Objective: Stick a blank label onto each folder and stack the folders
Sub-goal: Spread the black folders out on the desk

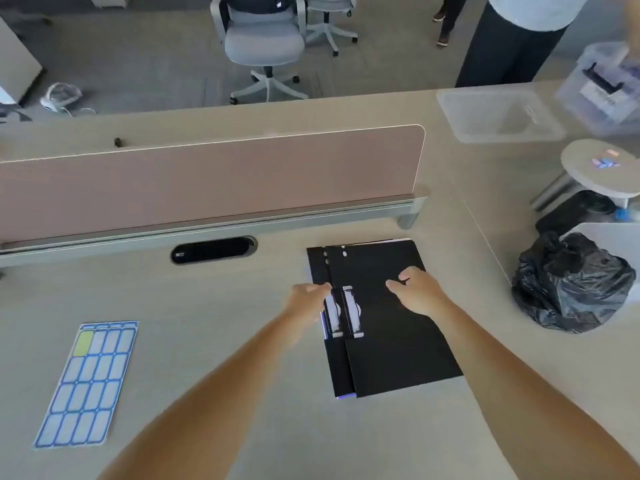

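Your bare forearms reach in from the near edge of the desk towards two black folders lying right of centre. Your left hand is at the left edge of the lower folder, fingers curled round that edge and thumb on top, so it is grasping the folder. Your right hand lies flat on the top folder with its fingers spread and relaxed, pressing on it and gripping nothing. The top folder sits on the lower one, shifted a little to the right, so a narrow band of the lower one shows along its left side. Each folder carries a white strip near its left edge, and the two strips lie side by side just right of your left hand. Whether these are the stuck labels is too blurred to tell. The label sheet lies flat on the near left of the desk, well apart from the folders, its blue-bordered labels in rows and one cell at its far left corner yellow-green. Beyond the folders stands a pink divider panel with a dark cable port in front of it. A black bin bag is to the right, and a clear plastic tub rests on the far right of the desk.
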The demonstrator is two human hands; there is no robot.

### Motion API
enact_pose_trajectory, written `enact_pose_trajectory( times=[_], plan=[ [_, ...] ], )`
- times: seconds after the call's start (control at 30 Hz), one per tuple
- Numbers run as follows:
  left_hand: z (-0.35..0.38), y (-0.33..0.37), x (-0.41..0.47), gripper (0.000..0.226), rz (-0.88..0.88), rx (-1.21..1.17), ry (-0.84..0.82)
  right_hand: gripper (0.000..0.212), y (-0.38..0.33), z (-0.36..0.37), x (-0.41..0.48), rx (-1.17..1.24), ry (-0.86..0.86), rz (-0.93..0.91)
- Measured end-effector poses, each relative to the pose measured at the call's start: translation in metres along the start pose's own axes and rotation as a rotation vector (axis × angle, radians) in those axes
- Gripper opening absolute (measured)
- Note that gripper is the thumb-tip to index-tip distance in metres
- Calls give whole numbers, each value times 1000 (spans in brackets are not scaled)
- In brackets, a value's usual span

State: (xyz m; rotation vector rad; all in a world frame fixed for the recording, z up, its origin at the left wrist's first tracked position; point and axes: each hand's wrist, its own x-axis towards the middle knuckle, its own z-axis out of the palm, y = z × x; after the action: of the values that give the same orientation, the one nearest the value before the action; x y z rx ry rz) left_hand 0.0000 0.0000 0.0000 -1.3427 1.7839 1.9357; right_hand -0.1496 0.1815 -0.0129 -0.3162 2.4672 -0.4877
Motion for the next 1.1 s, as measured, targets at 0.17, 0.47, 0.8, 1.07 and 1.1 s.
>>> enact_pose_trajectory(
  times=[0.17, 0.47, 0.8, 1.07, 1.1],
  plan=[
    [35, -6, 24, 31, -102, 51, 74, 68, 21, 2, 19, -66, 23, 254],
    [58, -5, 46, 20, -241, -81, 124, 68, 32, 16, 38, 249, 34, 242],
    [74, 11, 47, 49, -310, -124, 98, 79, 37, 22, 39, 246, -96, 171],
    [75, 11, 45, 40, -318, -126, 107, 60, 62, 0, 40, 54, 103, 400],
    [75, 10, 46, 38, -318, -115, 111, 60, 65, 0, 41, 79, 75, 390]
  ],
)
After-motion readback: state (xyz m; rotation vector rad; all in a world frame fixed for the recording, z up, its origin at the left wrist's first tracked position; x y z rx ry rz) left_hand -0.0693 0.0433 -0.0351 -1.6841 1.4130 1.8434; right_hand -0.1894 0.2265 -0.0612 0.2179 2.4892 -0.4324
